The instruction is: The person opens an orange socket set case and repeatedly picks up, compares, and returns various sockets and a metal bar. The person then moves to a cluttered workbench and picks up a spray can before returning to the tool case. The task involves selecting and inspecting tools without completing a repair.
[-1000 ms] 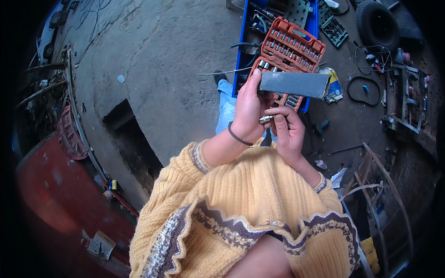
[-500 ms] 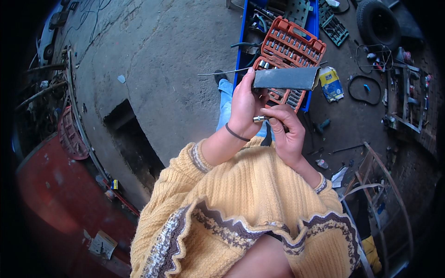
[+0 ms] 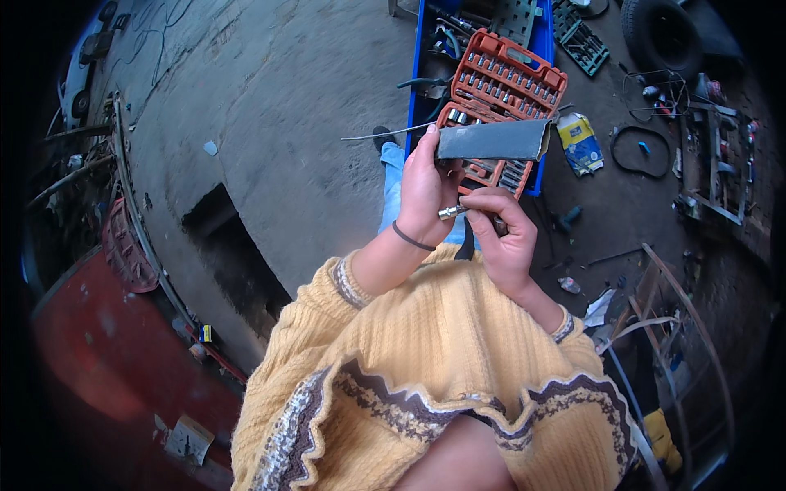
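Above a concrete floor (image 3: 270, 123) with an open socket case (image 3: 501, 90), the left hand (image 3: 426, 192) grips a grey plate (image 3: 491, 141) level while the right hand (image 3: 503, 245) pinches a socket (image 3: 450, 213) just beneath it, close for fitting.

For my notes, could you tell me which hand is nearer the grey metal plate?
Left. The left hand grips the grey metal plate at its end; the right hand sits below it, holding a small socket tool.

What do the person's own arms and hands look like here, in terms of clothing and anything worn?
Both arms wear a chunky yellow knitted sweater with brown and cream patterned bands at the cuffs and further up the sleeves. The left hand and right hand are bare, without gloves. A thin dark band circles the left wrist.
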Demonstrator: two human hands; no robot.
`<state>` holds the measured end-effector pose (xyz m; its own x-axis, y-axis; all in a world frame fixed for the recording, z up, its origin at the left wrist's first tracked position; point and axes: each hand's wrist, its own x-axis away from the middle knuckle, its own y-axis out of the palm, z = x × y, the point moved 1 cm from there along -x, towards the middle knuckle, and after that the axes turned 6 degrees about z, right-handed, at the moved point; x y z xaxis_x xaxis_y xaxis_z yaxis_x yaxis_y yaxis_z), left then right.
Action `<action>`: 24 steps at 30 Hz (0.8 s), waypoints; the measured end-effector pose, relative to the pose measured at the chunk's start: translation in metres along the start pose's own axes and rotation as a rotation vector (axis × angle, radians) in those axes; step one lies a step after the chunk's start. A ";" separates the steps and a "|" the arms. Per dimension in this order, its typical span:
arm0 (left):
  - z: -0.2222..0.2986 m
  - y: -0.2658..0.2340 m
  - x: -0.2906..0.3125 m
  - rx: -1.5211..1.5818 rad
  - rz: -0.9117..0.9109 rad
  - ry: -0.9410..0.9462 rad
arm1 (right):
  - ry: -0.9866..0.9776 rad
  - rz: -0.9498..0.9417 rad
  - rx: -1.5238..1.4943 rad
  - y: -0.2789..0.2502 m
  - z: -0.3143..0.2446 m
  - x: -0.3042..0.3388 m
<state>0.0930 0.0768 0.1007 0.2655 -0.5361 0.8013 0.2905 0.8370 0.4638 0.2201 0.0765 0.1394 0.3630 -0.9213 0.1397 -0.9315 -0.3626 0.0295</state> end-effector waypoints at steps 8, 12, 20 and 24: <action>-0.002 0.000 -0.005 0.024 0.064 -0.028 | 0.054 -0.019 -0.016 0.002 -0.003 -0.004; -0.001 0.000 -0.008 0.033 0.056 -0.039 | 0.058 -0.017 -0.016 0.003 -0.003 -0.006; 0.000 -0.001 -0.013 -0.028 0.112 -0.080 | 0.118 -0.031 -0.030 0.005 -0.001 -0.011; -0.007 -0.010 -0.023 -0.023 0.090 -0.094 | 0.192 -0.014 -0.142 0.007 0.014 -0.013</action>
<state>0.0905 0.0799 0.0750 0.2042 -0.4458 0.8716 0.2904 0.8778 0.3809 0.2088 0.0841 0.1241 0.3777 -0.8676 0.3235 -0.9252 -0.3395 0.1698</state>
